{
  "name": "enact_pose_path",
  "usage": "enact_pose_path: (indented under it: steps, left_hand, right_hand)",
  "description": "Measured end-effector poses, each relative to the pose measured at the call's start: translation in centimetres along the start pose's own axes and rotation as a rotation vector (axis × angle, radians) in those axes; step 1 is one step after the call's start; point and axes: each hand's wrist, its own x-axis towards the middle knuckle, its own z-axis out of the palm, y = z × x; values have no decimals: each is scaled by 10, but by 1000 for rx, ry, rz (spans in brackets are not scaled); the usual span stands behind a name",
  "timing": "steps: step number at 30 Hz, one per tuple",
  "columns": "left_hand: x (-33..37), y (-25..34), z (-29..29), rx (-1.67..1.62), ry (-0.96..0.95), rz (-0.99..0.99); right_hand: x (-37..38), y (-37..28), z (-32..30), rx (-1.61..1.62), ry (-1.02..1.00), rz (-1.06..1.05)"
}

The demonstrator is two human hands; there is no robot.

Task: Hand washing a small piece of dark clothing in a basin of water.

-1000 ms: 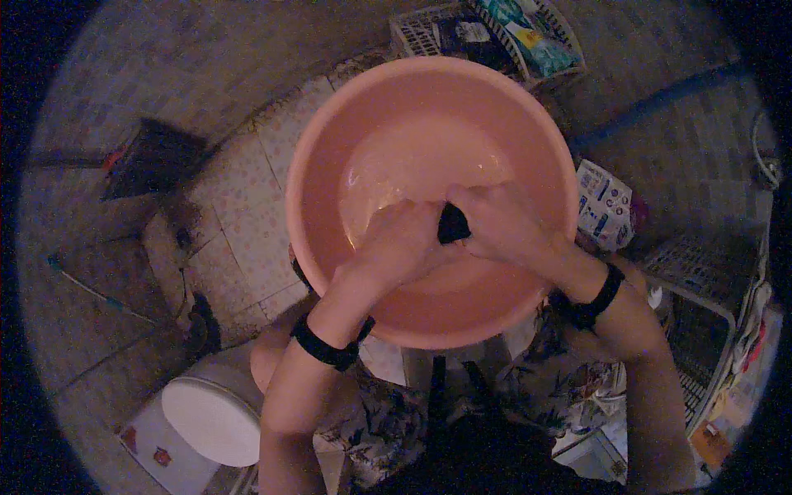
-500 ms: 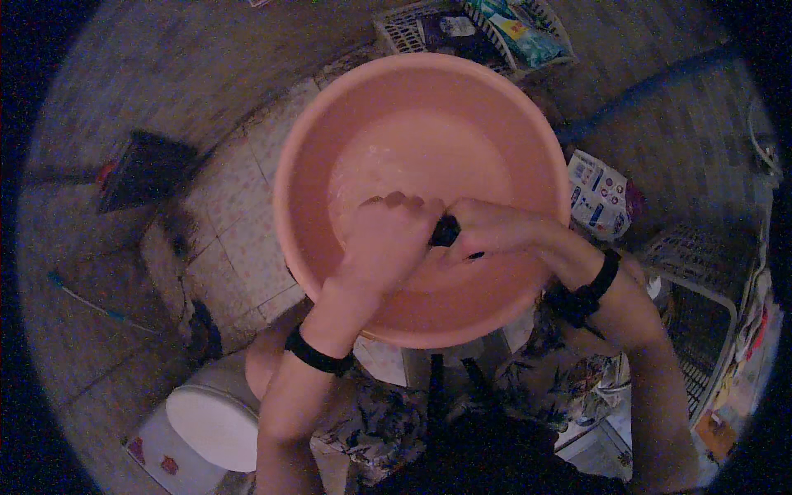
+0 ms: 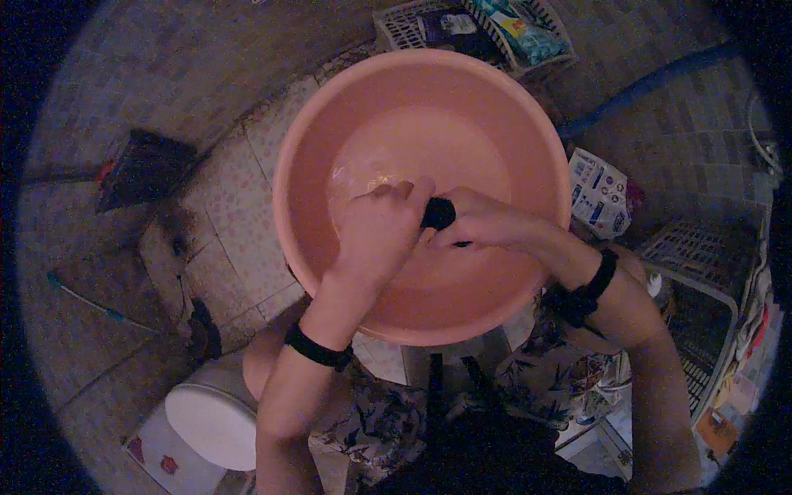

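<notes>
Gripped from both sides, a bunched black cloth (image 3: pixel 439 213) is caught between my left hand (image 3: pixel 384 227) and my right hand (image 3: pixel 478 221), the fingers of each curled in on it with only a narrow gap between my fists. Most of its folds are hidden by my knuckles; what shows is a soft-looking, rounded lump, matte and very dark.

Around us rises a wall (image 3: pixel 247 58) of small brick-shaped tiles, dull and greyish brown. Below it, the floor (image 3: pixel 247 210) is paler, its square tiles speckled with a pinkish pattern and stained along the edges. On that sits the large round basin (image 3: pixel 437 136), smooth pink plastic with a thick rolled rim; I hold the cloth over its near half, within the rim, and wet-looking glints shine on its bottom to the left. To my right stands a crate (image 3: pixel 693 322) with latticed sides, and to my left a white, smooth oval lid (image 3: pixel 210 425). Smaller is the dark, flat, squarish dustpan (image 3: pixel 144 169) by the left wall, then the crinkled white packet (image 3: pixel 598 194) just beyond the basin's right rim. Slimmest are the black bands, one on my left wrist (image 3: pixel 318 348), another on my right (image 3: pixel 598 280).
</notes>
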Motion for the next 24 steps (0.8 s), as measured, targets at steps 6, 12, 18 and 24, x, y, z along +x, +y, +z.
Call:
enact_pose_path:
  steps: [6,12,18,24]
  left_hand:
    - [2,0,2,16,-174,-167]
    - [0,1,12,44,-72,-107]
    - [-9,-9,22,6,54,-112]
    - [0,0,7,38,-36,-40]
  right_hand:
    - [5,-3,2,-200,175,-182]
    - [18,18,6,-474,364,-214]
    - [8,0,23,-552,482,-182]
    - [6,14,18,-791,570,-166]
